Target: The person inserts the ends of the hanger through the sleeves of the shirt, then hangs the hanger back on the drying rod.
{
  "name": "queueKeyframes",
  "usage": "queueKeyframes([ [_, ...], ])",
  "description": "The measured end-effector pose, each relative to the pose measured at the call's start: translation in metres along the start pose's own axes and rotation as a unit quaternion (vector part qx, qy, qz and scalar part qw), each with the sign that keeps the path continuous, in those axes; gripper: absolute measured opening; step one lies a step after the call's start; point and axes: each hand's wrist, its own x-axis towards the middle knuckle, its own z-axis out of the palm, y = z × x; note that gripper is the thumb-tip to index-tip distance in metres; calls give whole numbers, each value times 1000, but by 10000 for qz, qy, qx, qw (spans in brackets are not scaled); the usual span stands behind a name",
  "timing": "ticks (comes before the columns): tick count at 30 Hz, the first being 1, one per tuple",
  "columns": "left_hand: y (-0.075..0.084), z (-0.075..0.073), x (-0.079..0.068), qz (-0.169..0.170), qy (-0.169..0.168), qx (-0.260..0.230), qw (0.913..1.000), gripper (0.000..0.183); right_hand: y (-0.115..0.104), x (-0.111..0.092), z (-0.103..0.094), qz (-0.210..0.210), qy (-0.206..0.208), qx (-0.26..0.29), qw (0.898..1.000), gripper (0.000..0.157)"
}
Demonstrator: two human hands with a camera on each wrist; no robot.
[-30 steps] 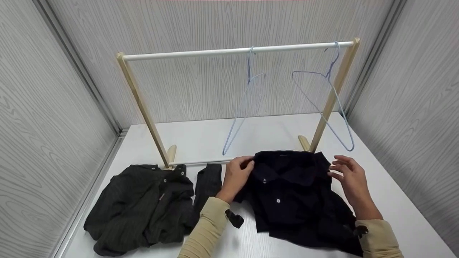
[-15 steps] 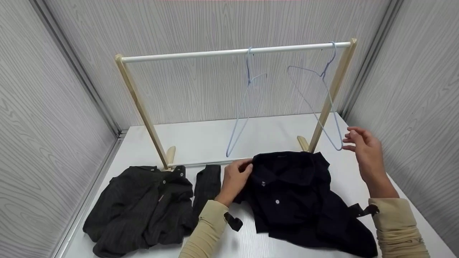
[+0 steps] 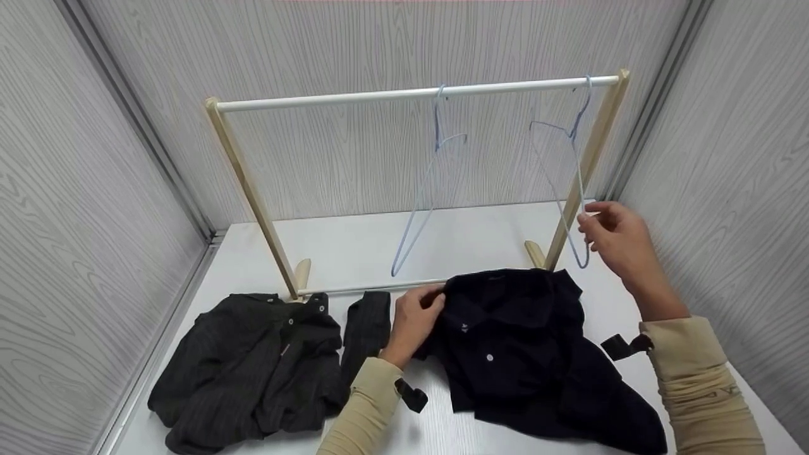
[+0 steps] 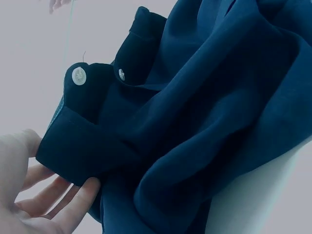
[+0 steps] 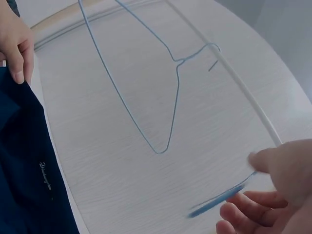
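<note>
A navy button shirt (image 3: pixel 505 354) lies on the white table. My left hand (image 3: pixel 414 322) holds the shirt at the left side of its collar. In the left wrist view, the fingers are at the edge of the shirt's collar band (image 4: pixel 83 141), near a white button. My right hand (image 3: pixel 616 249) is raised beside the rack and pinches the right side of a light blue wire hanger (image 3: pixel 578 170), whose hook sits over the rail. The right wrist view shows this hanger (image 5: pixel 219 200) blurred, at the fingertips of the right hand (image 5: pixel 263 195).
A clothes rack with wooden posts (image 3: pixel 253 196) and a white rail (image 3: pixel 328 98) stands behind the shirts. Another blue wire hanger (image 3: pixel 414 221) hangs at mid-rail. A dark grey shirt (image 3: pixel 246 373) lies at left, one sleeve (image 3: pixel 366 322) toward the middle. Wood-grain panels surround the table.
My right hand has left the navy shirt's right side, risen to the right-hand hanger and pinched it. That hanger has turned on the rail. The left hand stays at the collar.
</note>
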Motion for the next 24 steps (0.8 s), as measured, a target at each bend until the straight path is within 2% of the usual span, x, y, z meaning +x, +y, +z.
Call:
queueKeyframes([
  [6,-1,-1,-2,-28,27,20,10000,24,2,4,5,1,-83,34,10000,28],
  [16,-3,-1,-2,-46,-47,112,9999,26,1,5,2,34,-205,132,9997,32],
  [24,-4,0,-2,47,26,125,9999,24,7,7,-1,118,-209,321,9992,30],
])
